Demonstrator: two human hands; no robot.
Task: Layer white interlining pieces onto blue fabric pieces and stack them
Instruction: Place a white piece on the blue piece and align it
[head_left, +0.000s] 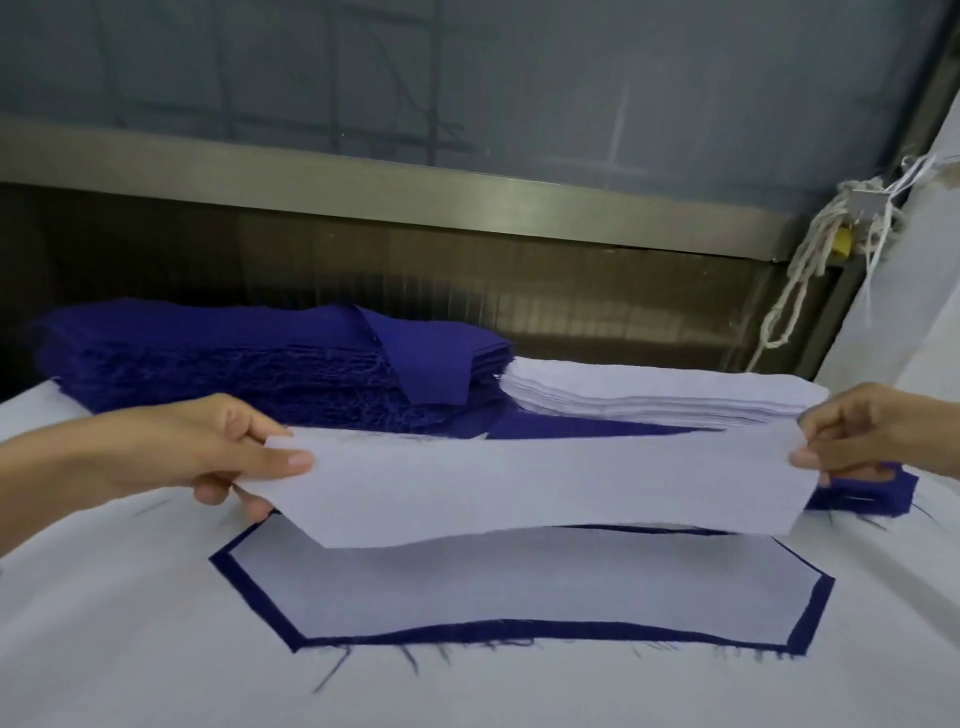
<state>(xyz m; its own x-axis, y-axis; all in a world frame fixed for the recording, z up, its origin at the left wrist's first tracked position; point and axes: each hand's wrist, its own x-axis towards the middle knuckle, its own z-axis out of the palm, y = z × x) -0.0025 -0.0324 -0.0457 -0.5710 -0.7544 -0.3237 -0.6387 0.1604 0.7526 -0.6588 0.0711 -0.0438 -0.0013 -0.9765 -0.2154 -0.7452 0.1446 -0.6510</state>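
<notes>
Above a white-covered table (130, 649), the left hand (208, 457) and right hand (862, 436) each pinch one end of a white interlining piece (545, 483), holding it stretched over a blue fabric piece (524, 631) (already topped with interlining), before stacks of blue pieces (234, 364) and white pieces (649, 395).

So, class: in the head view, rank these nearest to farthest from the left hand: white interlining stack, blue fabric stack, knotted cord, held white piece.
1. held white piece: pinched by the left hand itself.
2. blue fabric stack: just behind that hand.
3. white interlining stack: back right.
4. knotted cord: far upper right.
</notes>
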